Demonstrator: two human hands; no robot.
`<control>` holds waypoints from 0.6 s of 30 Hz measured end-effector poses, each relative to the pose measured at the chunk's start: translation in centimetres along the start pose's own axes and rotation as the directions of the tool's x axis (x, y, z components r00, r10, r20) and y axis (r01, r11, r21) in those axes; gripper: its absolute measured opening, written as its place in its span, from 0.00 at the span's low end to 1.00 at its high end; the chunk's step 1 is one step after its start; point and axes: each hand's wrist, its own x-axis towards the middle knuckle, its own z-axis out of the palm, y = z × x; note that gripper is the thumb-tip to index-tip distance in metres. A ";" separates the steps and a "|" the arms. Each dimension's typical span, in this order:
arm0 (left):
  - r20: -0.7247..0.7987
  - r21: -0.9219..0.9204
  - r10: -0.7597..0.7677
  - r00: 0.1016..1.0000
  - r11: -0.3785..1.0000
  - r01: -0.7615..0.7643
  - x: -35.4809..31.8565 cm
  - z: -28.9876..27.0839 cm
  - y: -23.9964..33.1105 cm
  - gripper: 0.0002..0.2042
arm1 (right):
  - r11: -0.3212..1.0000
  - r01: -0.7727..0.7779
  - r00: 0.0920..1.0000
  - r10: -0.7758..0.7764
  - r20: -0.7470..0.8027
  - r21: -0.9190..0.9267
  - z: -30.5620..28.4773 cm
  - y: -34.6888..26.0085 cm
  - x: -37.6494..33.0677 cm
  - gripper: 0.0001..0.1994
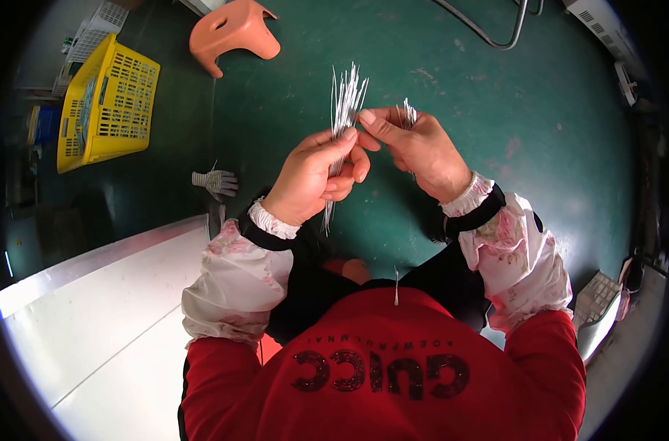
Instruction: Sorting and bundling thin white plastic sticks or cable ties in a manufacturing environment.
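red shirt fills the near edge, with one loose wire standing upright on its chest, below both grips. floral sleeves run up from it to the hands.

left hand closes its grip around a wire bundle: thumb and fingers are pressed together on the middle of the bundle. the long axis runs nearly upright in the picture, leaning a little to the right at the top. the fanned tips rise well above this grip and a thinner tail hangs out beneath the palm.

right hand sits just right of the left, touching it at the fingertips. its forefinger and thumb reach across to the bundle just above the left grip, pinching at a strand there, while the curled fingers behind hold a small tuft of wires that sticks up above the knuckles. so the bundle lies left of the right grip and the tuft lies right of it; the right hand is the nearer one to the free upper strands.

how many wires each hand holds cannot be told; the strands blur together. the right palm hides the lower end of the tuft, and the left palm hides the middle of the bundle. a glove lies on the green floor, well left of the left grip; a yellow basket and pink stool stand farther off.
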 end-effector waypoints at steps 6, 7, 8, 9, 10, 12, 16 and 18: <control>0.030 0.034 -0.013 0.999 0.999 0.012 0.4 0.8 -0.1 0.19 | 0.999 0.033 0.999 -0.032 -0.010 0.039 -0.2 -0.3 -0.2 0.13; 0.030 0.034 -0.014 0.999 0.999 0.013 0.4 0.8 -0.1 0.19 | 0.999 0.022 0.999 -0.020 -0.032 0.050 -0.1 -0.3 -0.2 0.12; 0.031 0.035 -0.018 0.999 0.999 0.017 0.4 0.8 -0.1 0.18 | 0.998 0.011 0.999 -0.007 -0.053 0.060 -0.1 -0.3 -0.2 0.12; 0.032 0.035 -0.023 0.999 0.999 0.022 0.4 0.8 -0.1 0.18 | 0.998 0.010 0.999 -0.007 -0.052 0.061 -0.1 -0.3 -0.2 0.12; 0.030 0.035 -0.023 0.999 0.999 0.022 0.4 0.8 -0.2 0.18 | 0.998 0.030 0.998 -0.027 -0.057 0.050 -0.1 -0.2 -0.2 0.12; 0.016 0.035 -0.005 1.000 0.999 0.004 0.4 0.8 -0.3 0.18 | 0.998 0.050 0.997 -0.048 -0.061 0.039 -0.3 0.4 0.2 0.11; -0.017 0.031 -0.001 1.000 1.000 0.002 0.5 0.9 -0.3 0.18 | 0.990 0.138 0.987 -0.141 -0.079 -0.034 -0.7 1.7 1.1 0.13; -0.041 0.028 0.003 0.999 1.000 -0.002 0.4 0.9 -0.2 0.17 | 0.989 0.138 0.986 -0.143 -0.084 -0.060 -0.5 1.4 0.9 0.13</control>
